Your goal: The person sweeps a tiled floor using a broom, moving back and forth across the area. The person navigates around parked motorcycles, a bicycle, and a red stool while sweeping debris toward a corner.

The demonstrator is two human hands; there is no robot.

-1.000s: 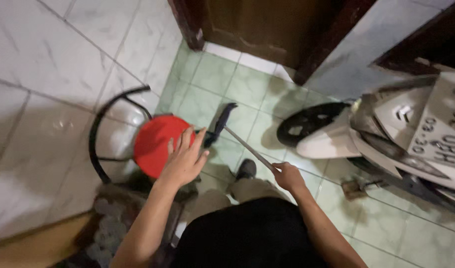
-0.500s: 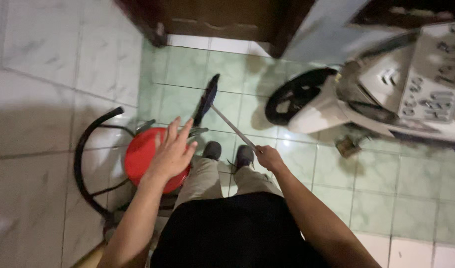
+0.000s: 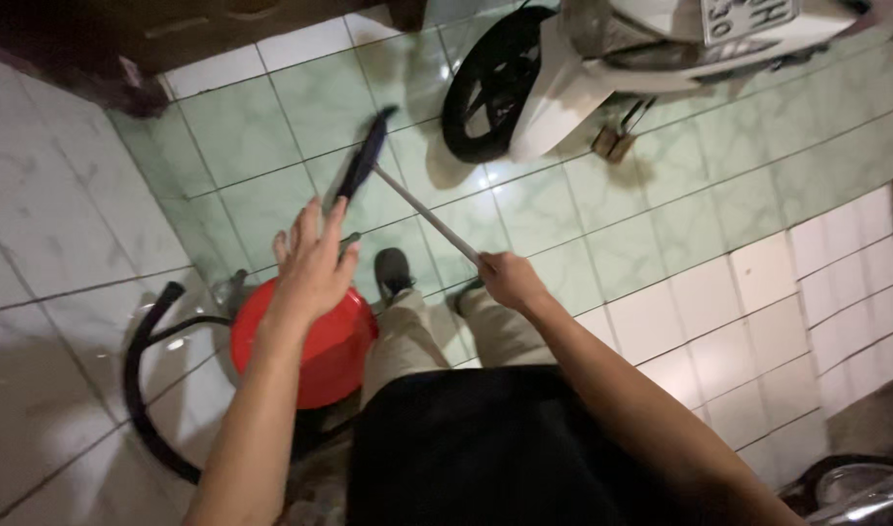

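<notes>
The right hand (image 3: 508, 280) is closed around the thin metal handle of a broom (image 3: 408, 205), whose dark head rests on the green floor tiles (image 3: 563, 214) ahead of the person's shoes. The left hand (image 3: 313, 258) is open, fingers spread, above the red stool (image 3: 305, 346); it seems to hover rather than touch. Beyond the broom head stands a white scooter (image 3: 602, 58).

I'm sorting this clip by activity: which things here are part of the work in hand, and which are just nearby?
In use:
- broom, handle gripped by the right hand
- red stool, under the open left hand
- green floor tiles under the broom head

Just nearby:
- parked white scooter
- dark wooden door
</notes>
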